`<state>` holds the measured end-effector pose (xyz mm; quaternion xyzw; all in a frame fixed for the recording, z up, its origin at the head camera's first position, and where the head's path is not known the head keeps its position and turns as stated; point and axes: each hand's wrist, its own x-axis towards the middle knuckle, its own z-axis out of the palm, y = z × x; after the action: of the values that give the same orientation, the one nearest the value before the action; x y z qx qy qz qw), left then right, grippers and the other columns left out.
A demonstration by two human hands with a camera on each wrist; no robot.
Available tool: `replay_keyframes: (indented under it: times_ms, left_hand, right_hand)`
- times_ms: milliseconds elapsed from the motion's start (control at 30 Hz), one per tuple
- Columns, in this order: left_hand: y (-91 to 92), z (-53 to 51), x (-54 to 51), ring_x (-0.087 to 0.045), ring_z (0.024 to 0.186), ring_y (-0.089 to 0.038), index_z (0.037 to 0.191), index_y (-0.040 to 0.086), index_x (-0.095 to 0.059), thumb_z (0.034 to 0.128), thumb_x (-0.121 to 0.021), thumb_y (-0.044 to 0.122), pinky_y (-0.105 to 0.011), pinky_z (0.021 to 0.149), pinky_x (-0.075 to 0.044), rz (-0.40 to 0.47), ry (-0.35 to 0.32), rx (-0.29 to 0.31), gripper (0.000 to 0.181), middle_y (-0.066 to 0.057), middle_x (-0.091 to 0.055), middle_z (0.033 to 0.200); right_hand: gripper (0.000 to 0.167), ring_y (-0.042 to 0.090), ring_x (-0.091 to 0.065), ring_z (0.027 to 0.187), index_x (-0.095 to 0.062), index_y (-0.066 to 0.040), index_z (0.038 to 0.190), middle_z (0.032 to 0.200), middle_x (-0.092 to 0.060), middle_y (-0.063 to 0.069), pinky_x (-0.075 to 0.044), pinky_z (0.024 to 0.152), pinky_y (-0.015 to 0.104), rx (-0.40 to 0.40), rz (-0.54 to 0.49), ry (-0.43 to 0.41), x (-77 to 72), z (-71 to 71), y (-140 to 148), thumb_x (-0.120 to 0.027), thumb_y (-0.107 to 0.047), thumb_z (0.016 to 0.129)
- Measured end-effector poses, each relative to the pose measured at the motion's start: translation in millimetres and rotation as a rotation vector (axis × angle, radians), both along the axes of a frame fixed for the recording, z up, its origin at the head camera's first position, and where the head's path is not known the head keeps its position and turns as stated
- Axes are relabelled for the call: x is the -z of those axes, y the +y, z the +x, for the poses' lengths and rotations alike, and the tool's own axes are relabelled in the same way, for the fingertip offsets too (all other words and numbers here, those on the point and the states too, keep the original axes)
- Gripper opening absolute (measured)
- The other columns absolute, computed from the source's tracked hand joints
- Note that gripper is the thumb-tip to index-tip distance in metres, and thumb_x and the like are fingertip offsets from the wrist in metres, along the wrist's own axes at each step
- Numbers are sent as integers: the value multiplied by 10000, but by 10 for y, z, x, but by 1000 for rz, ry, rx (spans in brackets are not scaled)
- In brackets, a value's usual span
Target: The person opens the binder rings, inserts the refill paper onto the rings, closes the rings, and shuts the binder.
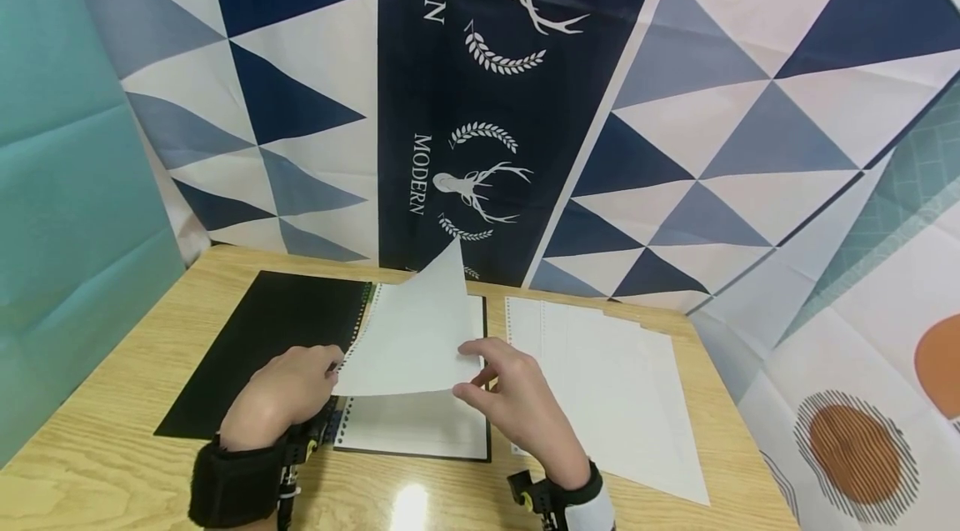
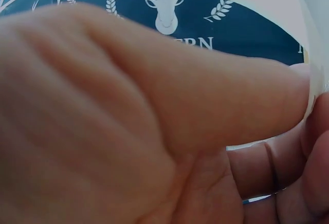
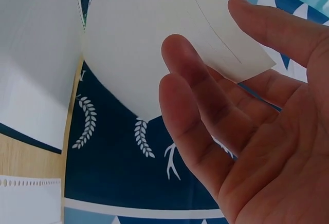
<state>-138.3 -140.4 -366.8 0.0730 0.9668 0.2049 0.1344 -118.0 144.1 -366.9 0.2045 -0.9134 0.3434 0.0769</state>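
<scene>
A white loose-leaf sheet (image 1: 412, 339) with a row of small holes down its left side is raised above an open black ring binder (image 1: 300, 318). Its far corner curls upward. At the punched edge, my left hand (image 1: 285, 389) pinches the sheet between thumb and fingers; the left wrist view has the paper edge (image 2: 317, 34) there. My right hand (image 1: 517, 393) is at the sheet's right edge with thumb and fingers spread apart. In the right wrist view, a corner of the sheet (image 3: 139, 44) lies between them without being pinched. Beneath it, more punched paper (image 1: 420, 427) lies in the binder.
Several loose white punched sheets (image 1: 622, 398) overlap in a fanned pile to the right of the binder. Everything lies on a light wooden table (image 1: 97, 439). A patterned cloth (image 1: 300, 81) hangs along the table's back edge.
</scene>
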Motion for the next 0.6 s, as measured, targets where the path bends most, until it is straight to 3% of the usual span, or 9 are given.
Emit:
replay_keyframes:
  times_ms: [300, 467, 600]
  left_hand:
    - [59, -34, 57, -533, 734, -198, 1144, 82, -694, 1007, -576, 105, -350, 648, -417, 10, -12, 20, 183, -51, -651, 909]
    - [68, -44, 75, -543, 775, -204, 1218, 69, -680, 998, -581, 95, -356, 669, -435, 26, -51, 9, 243, -66, -676, 988]
    - [72, -62, 99, -542, 754, -209, 1213, 54, -665, 985, -586, 86, -348, 646, -415, 77, -97, -2, 244, -58, -624, 916]
  right_hand:
    - [426, 108, -700, 784, -693, -112, 1207, 1089, -712, 2, -526, 644, 193, 14, 14, -34, 0, 8, 29, -850, -128, 811]
    - [400, 98, -691, 788, -701, -106, 1198, 1107, -719, 20, -522, 642, 192, 5, 60, -69, 0, -7, 52, -841, -149, 825]
    - [370, 107, -702, 806, -711, -96, 1183, 1149, -724, 46, -524, 652, 201, -1, 110, -119, 0, -35, 86, -829, -171, 840]
